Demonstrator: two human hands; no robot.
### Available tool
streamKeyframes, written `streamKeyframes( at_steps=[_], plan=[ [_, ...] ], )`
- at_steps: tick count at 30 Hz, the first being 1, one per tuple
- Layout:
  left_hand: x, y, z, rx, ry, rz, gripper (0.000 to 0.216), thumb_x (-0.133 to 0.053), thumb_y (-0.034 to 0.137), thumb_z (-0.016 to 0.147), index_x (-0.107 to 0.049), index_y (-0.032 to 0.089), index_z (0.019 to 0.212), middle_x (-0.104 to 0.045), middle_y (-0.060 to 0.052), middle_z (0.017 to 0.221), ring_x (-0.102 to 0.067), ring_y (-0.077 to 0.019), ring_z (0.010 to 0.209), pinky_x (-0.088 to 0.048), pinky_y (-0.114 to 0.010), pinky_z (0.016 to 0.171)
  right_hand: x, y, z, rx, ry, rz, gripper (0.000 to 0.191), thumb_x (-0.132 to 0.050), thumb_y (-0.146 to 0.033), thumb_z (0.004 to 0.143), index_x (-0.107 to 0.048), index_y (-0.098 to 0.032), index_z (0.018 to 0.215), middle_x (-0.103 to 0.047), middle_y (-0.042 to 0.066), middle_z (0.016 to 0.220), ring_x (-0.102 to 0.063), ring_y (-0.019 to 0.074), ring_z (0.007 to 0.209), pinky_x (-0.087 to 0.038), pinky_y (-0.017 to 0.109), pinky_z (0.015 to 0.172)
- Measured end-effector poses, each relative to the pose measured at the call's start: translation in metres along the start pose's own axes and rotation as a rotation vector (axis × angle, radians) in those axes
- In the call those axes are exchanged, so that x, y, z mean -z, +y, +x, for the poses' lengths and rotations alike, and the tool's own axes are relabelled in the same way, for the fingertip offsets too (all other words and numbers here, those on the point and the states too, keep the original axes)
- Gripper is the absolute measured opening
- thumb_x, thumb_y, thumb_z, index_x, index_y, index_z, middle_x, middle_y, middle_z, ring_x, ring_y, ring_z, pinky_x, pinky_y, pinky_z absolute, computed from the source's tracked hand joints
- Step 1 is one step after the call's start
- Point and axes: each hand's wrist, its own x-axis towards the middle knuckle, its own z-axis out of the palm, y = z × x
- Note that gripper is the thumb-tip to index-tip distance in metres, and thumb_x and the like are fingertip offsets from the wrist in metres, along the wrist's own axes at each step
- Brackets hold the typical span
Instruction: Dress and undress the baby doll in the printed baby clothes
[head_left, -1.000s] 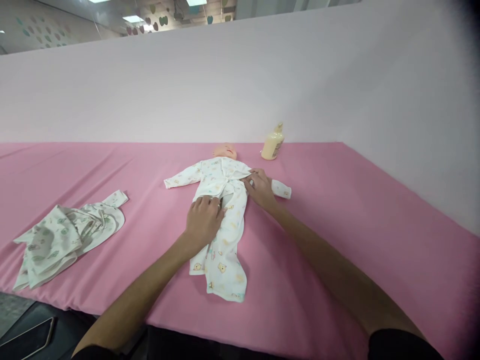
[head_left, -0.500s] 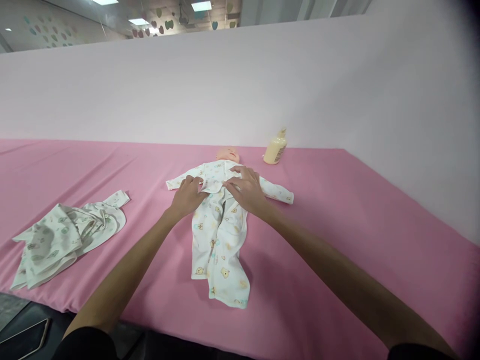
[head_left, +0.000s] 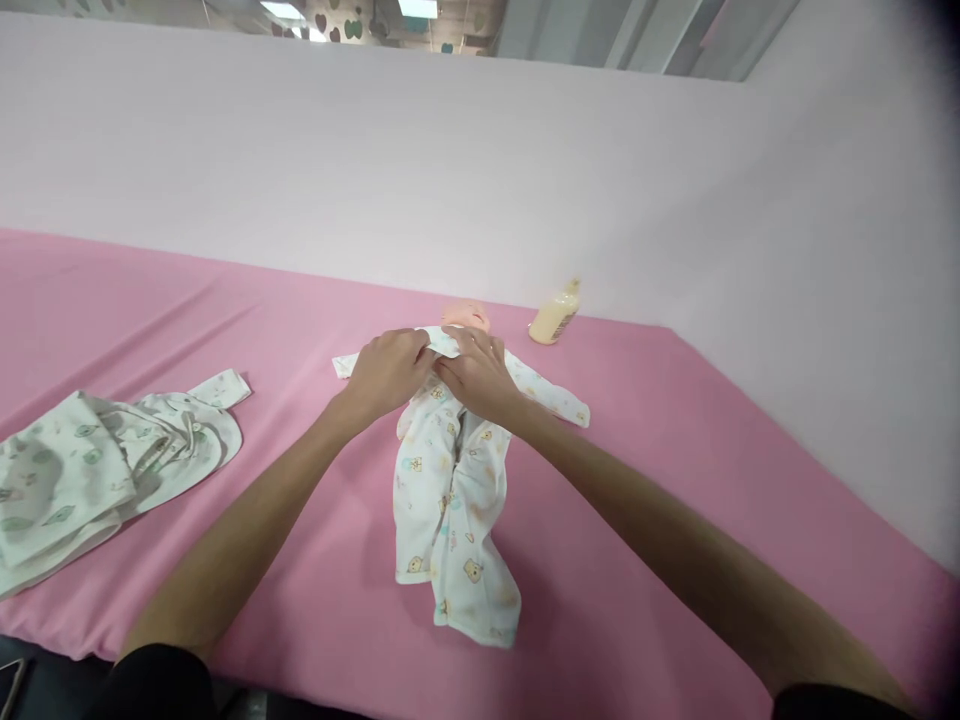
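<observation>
A baby doll (head_left: 466, 316) lies on its back, its head at the far end, in a white long-sleeved top (head_left: 546, 386) and white trousers (head_left: 454, 490), both with small animal prints. My left hand (head_left: 393, 368) is closed, fingers curled on the top's lower edge at the doll's middle. Right beside it, my right hand (head_left: 478, 372) pinches the same raised edge, thumb turned inward. Part of the chest and the trousers' waist is hidden behind my fingers. One sleeve reaches out past each hand.
A white printed baby garment (head_left: 112, 460) lies crumpled at the left on the pink sheet (head_left: 300, 560). A pale yellow pump bottle (head_left: 555, 316) stands behind the doll by the white wall (head_left: 375, 160). A phone (head_left: 10, 685) shows at the lower left corner.
Both hands have moved closer together and slightly up the doll's body, and the top's lower edge is lifted. The trouser waist sits higher. My view has shifted, tilting the scene.
</observation>
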Motion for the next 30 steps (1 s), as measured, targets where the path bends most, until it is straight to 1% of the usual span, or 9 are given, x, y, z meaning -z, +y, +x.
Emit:
streamKeyframes(
  at_steps=[5,7,10,13,17,21,25,28,30],
  plan=[
    [0.006,0.0,-0.005,-0.018,-0.02,0.049,0.024,-0.04,0.015,0.09,-0.047,0.019,0.068,-0.058,-0.005,0.073,-0.049,-0.0175,0.064,-0.025,-0.032,0.057,-0.004,-0.004,0.018,0.066,-0.185,-0.075,0.022,-0.058,-0.036,0.096,-0.076,-0.025,0.101,-0.051,0.012,0.145,-0.039,0.0388,0.132,-0.032,0.059,0.103],
    [0.007,-0.002,-0.005,-0.022,-0.035,0.058,0.023,-0.04,0.014,0.091,-0.049,0.019,0.07,-0.058,-0.005,0.074,-0.049,-0.0173,0.064,-0.024,-0.032,0.057,-0.002,-0.003,0.02,0.089,-0.229,-0.097,0.024,-0.053,-0.03,0.098,-0.074,-0.023,0.107,-0.052,0.013,0.143,-0.041,0.0381,0.13,-0.033,0.058,0.101],
    [0.008,-0.002,-0.005,-0.02,-0.045,0.073,0.024,-0.039,0.015,0.091,-0.052,0.019,0.072,-0.057,-0.006,0.073,-0.05,-0.018,0.064,-0.024,-0.032,0.058,0.004,0.002,0.024,0.099,-0.22,-0.095,0.031,-0.043,-0.02,0.099,-0.07,-0.02,0.113,-0.053,0.015,0.142,-0.043,0.0361,0.128,-0.034,0.056,0.101],
    [0.008,-0.001,-0.005,-0.018,-0.056,0.077,0.025,-0.039,0.015,0.092,-0.056,0.018,0.074,-0.057,-0.007,0.073,-0.053,-0.0197,0.067,-0.027,-0.032,0.059,0.007,0.009,0.028,0.103,-0.234,-0.091,0.025,-0.047,-0.021,0.097,-0.071,-0.019,0.103,-0.053,0.017,0.141,-0.043,0.0374,0.127,-0.031,0.059,0.103],
    [0.007,0.0,-0.005,0.001,-0.071,0.076,0.025,-0.039,0.016,0.092,-0.057,0.018,0.075,-0.059,-0.007,0.074,-0.054,-0.0205,0.068,-0.028,-0.032,0.06,0.005,0.01,0.037,0.116,-0.344,-0.091,0.013,-0.063,-0.03,0.09,-0.072,-0.02,0.09,-0.05,0.016,0.144,-0.039,0.0393,0.132,-0.03,0.06,0.105],
    [0.004,-0.003,-0.005,0.007,-0.076,0.076,0.027,-0.037,0.018,0.093,-0.055,0.019,0.073,-0.059,-0.008,0.072,-0.055,-0.0207,0.066,-0.028,-0.033,0.057,0.006,0.004,0.047,0.055,-0.47,-0.083,0.007,-0.07,-0.027,0.082,-0.071,-0.02,0.084,-0.048,0.012,0.146,-0.038,0.0392,0.135,-0.028,0.061,0.108],
    [0.002,-0.005,-0.006,0.047,-0.17,0.088,0.025,-0.038,0.021,0.093,-0.056,0.019,0.077,-0.064,-0.008,0.078,-0.06,-0.0216,0.071,-0.032,-0.032,0.057,0.015,-0.004,0.057,0.035,-0.593,-0.073,0.011,-0.07,-0.028,0.077,-0.068,-0.019,0.082,-0.055,0.014,0.132,-0.045,0.0375,0.126,-0.034,0.058,0.104],
    [-0.001,-0.008,-0.009,0.119,-0.296,0.086,0.013,-0.05,0.028,0.089,-0.058,0.019,0.093,-0.069,-0.009,0.092,-0.063,-0.0234,0.079,-0.037,-0.031,0.059,0.018,-0.008,0.06,0.032,-0.637,-0.053,0.01,-0.065,-0.029,0.077,-0.065,-0.019,0.081,-0.059,0.011,0.117,-0.052,0.0328,0.113,-0.039,0.054,0.099],
    [-0.005,-0.013,-0.01,0.16,-0.377,0.074,0.023,-0.056,0.034,0.086,-0.057,0.018,0.103,-0.07,-0.01,0.101,-0.065,-0.0252,0.083,-0.039,-0.031,0.06,0.018,-0.009,0.06,0.013,-0.656,-0.032,0.01,-0.061,-0.029,0.079,-0.063,-0.02,0.08,-0.06,0.01,0.112,-0.052,0.0315,0.111,-0.04,0.054,0.098]
  ],
)
